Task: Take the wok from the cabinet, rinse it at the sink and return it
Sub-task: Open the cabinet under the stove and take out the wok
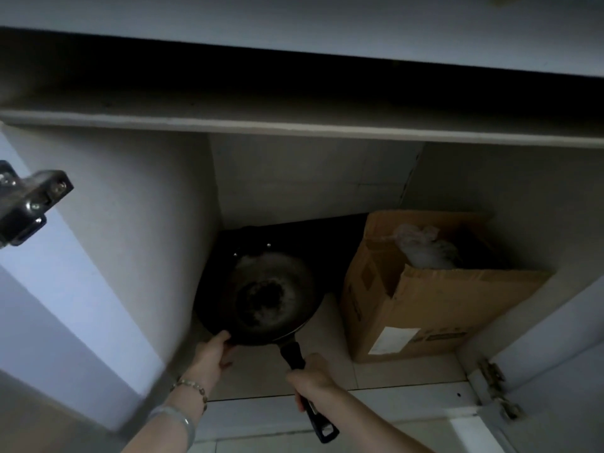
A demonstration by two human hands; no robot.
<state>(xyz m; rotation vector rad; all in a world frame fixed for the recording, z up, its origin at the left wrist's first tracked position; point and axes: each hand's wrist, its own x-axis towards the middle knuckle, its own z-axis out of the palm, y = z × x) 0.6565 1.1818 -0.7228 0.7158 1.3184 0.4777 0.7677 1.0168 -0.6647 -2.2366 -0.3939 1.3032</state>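
Note:
A dark round wok (261, 295) with a worn, greyish inside sits low in the open cabinet (294, 178), at its left rear corner, tilted toward me. Its long black handle (309, 390) points out to the front. My right hand (313, 377) is wrapped around that handle. My left hand (214, 353) holds the wok's near rim from the left, thumb over the edge. Bracelets show on my left wrist.
An open cardboard box (421, 302) with a pale plastic bag (425, 246) inside stands right of the wok. The open left door carries a metal hinge (29, 201). Another hinge (496, 390) sits at the lower right. A shelf edge (294, 127) runs overhead.

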